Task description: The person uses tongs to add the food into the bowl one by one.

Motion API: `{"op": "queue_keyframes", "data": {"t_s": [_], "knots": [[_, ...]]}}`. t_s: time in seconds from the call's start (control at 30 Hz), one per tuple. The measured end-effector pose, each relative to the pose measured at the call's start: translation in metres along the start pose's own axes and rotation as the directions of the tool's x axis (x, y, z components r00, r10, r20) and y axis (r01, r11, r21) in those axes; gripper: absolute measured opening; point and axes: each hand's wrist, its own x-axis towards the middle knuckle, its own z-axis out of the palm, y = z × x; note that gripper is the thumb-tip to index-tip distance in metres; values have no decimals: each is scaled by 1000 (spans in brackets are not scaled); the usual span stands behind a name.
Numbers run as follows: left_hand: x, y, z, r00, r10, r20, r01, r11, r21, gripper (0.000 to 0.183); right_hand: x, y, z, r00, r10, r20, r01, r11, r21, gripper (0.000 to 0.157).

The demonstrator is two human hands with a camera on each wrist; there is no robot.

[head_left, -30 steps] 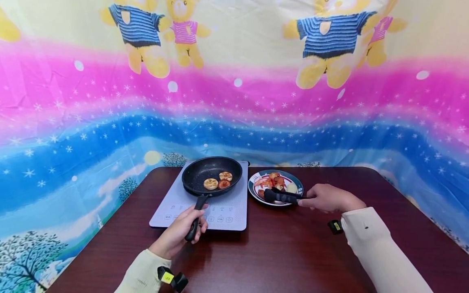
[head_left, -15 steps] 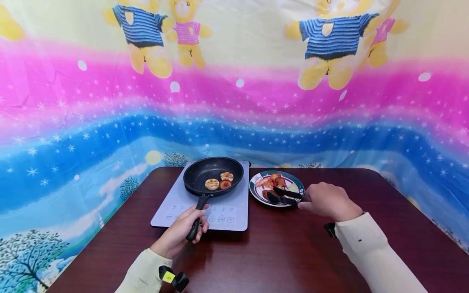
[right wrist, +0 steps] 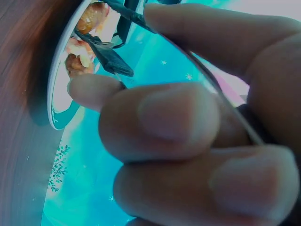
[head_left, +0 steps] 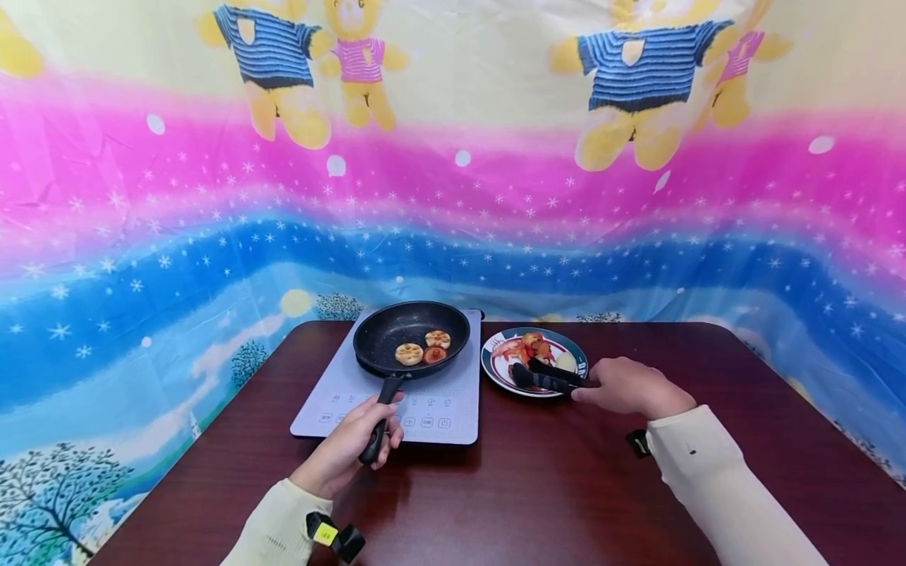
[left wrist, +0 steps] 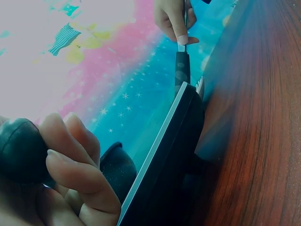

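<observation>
My left hand (head_left: 347, 448) grips the black handle of a frying pan (head_left: 382, 334). In the pan lie two pale browned round slices (head_left: 408, 354) and a reddish-brown round piece (head_left: 435, 356). My right hand (head_left: 630, 385) holds black-tipped tongs (head_left: 555, 383), whose arms run between thumb and fingers in the right wrist view. The tongs' tips are low over the near part of a plate (head_left: 488, 371), among the food; whether they pinch a piece is unclear. Red and orange food pieces (head_left: 527, 347) and a pale round piece (head_left: 566, 361) are on the plate.
Under the pan is a white induction cooker (head_left: 456, 401) with touch keys along its near side. The plate stands to its right on a dark brown table (head_left: 510, 495). A printed cloth backdrop (head_left: 453, 196) hangs behind the table.
The tongs' tips spread apart over the plate half a second ago and are now closer together. My right hand shifted slightly. The left hand and pan stay put.
</observation>
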Motion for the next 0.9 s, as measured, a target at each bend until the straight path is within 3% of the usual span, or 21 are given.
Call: {"op": "queue_keyframes", "data": {"t_s": [0.37, 0.9], "knots": [[-2, -1, 0, 1000, -8, -8, 8, 1000, 1, 55, 4, -6, 2, 998, -19, -66, 13, 996, -86, 25], [-1, 0, -1, 1000, 5, -3, -5, 1000, 6, 55, 2, -8, -2, 994, -19, -111, 13, 998, -59, 28]]}}
